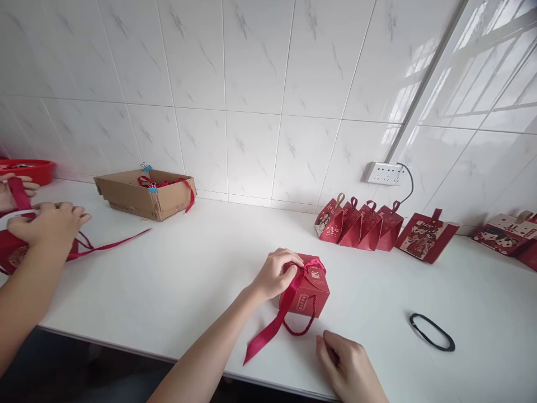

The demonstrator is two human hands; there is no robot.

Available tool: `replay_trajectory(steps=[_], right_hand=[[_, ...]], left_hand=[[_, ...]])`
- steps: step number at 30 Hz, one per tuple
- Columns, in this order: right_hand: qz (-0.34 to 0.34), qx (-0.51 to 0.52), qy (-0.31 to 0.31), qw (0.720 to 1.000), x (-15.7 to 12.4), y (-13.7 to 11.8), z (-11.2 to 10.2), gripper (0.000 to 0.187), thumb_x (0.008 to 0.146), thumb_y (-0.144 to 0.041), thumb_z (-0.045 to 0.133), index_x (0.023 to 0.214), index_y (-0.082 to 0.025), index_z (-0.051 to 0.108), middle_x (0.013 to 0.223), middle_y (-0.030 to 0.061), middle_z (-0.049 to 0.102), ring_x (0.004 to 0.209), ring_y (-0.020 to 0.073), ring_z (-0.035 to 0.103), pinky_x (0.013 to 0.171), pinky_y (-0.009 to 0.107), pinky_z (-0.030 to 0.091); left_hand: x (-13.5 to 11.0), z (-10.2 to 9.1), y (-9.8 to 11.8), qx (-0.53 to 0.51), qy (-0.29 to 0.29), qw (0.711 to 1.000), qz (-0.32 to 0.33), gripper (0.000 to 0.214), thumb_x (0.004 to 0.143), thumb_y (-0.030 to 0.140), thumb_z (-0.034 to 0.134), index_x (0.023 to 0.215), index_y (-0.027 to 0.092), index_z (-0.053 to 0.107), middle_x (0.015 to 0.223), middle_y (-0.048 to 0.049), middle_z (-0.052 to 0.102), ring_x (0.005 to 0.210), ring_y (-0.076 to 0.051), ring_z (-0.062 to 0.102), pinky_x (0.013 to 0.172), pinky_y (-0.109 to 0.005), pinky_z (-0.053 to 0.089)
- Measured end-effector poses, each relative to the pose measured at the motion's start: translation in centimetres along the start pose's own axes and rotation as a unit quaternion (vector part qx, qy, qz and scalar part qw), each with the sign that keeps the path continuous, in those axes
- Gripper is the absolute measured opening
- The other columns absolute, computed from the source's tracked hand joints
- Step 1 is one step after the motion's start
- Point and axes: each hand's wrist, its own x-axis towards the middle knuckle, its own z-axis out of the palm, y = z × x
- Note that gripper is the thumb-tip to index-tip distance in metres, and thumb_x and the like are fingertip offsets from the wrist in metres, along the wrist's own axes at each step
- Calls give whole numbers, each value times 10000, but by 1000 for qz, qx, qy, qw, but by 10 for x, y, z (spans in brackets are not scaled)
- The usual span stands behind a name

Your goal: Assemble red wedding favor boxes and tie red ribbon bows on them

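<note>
A small red gift box [308,294] stands on the white table [188,280] in front of me, with a tag on top and a red cord handle hanging at its front. My left hand [277,274] rests on the box's top left, fingers curled and pinching the red ribbon [272,327] at the knot. The ribbon's long tail trails down-left toward the table's front edge. My right hand [346,364] lies on the table just below and right of the box, fingers curled under, touching nothing I can make out.
Another person's hands [46,224] at the far left work on a red box with ribbon. A cardboard tray [145,193] holds ribbon near the wall. Several finished red boxes [361,224] line the back right. A black elastic band [432,331] lies at the right.
</note>
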Motion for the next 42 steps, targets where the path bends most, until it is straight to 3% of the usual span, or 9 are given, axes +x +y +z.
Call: replay_trajectory(steps=[5, 16, 36, 42], right_hand=[[20, 28, -25, 999, -1, 1, -1, 348, 899, -293, 352, 595, -211, 205, 469, -72, 267, 430, 81, 223, 386, 182, 252], [137, 101, -125, 977, -4, 10, 1, 393, 906, -442, 290, 596, -213, 213, 537, -50, 232, 509, 108, 215, 456, 233, 250], [135, 99, -87, 982, 1, 0, -5, 387, 900, -398, 320, 581, -215, 202, 511, -60, 225, 483, 89, 208, 434, 231, 219], [189, 165, -89, 964, 2, 3, -6, 443, 895, -499, 333, 588, -212, 192, 551, -52, 199, 514, 89, 195, 437, 232, 205]], left_hand=[[0, 0, 0, 3, -3, 1000, 0, 239, 777, 117, 452, 822, 187, 676, 920, -49, 697, 1005, -197, 593, 943, -365, 434], [-1, 0, 2, 4, -1, 1000, -5, 238, 781, 121, 454, 813, 204, 675, 927, -41, 700, 1003, -198, 598, 949, -372, 439], [0, -1, 3, 22, -12, 1000, -4, 231, 801, 146, 439, 817, 210, 660, 951, -30, 697, 1012, -195, 589, 976, -385, 412], [0, -2, 6, 17, -11, 1000, -2, 245, 856, 236, 411, 816, 202, 650, 935, -49, 689, 1012, -203, 577, 938, -374, 436]])
